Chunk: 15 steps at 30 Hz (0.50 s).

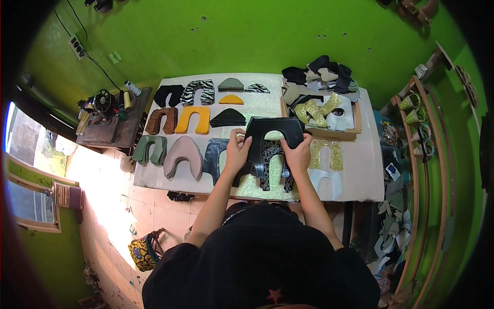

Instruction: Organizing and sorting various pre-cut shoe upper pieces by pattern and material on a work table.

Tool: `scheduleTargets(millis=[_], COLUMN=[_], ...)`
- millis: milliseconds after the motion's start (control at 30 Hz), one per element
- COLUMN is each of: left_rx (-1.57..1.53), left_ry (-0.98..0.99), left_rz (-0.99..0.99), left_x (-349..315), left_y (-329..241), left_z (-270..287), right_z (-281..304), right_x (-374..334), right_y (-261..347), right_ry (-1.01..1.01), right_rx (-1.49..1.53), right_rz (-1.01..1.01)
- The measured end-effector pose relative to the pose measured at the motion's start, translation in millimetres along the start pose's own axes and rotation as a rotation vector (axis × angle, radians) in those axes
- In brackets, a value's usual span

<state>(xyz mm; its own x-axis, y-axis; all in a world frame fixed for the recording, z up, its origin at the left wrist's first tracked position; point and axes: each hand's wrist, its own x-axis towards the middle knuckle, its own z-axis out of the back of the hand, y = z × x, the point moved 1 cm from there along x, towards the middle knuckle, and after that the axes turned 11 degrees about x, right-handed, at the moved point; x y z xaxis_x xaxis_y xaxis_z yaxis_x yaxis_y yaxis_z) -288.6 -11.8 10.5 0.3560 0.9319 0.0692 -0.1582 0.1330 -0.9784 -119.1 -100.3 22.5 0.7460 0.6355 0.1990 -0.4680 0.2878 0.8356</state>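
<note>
Between both hands I hold up a black, arch-shaped cut piece (274,125), smooth like leather or synthetic. My left hand (238,148) pinches its left side, and my right hand (297,153) grips its right side with the thumb on the front. Whether it is one layer or several I cannot tell. Below it on the table lies a black-and-grey patterned arch piece (271,154), partly hidden. Left of my left hand rests a dark, shiny arch piece (213,156). Beyond my right hand are a gold glitter arch piece (334,154) and a white arch piece (330,181).
On the pale table (154,177) lie pink pieces (178,154), green pieces (141,148), yellow pieces (186,121), leopard-print pieces (154,121) and zebra-print pieces (191,92). An open box (337,135) holds gold scraps. A sewing machine (100,121) stands left, a sandal rack (409,123) right.
</note>
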Motion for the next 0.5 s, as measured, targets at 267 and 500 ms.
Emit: scheduleTargets(millis=[267,500], left_rx=[0.184,0.430], left_ry=[-0.030,-0.120], left_rz=[0.025,0.110], left_x=[1,-2], left_y=[20,49], left_z=[36,92], right_z=[-39,-83], right_x=[-12,-37], right_y=[-12,-7], right_ry=[0.155,0.422], right_rx=[0.332,0.333], right_rz=[-0.030,-0.073])
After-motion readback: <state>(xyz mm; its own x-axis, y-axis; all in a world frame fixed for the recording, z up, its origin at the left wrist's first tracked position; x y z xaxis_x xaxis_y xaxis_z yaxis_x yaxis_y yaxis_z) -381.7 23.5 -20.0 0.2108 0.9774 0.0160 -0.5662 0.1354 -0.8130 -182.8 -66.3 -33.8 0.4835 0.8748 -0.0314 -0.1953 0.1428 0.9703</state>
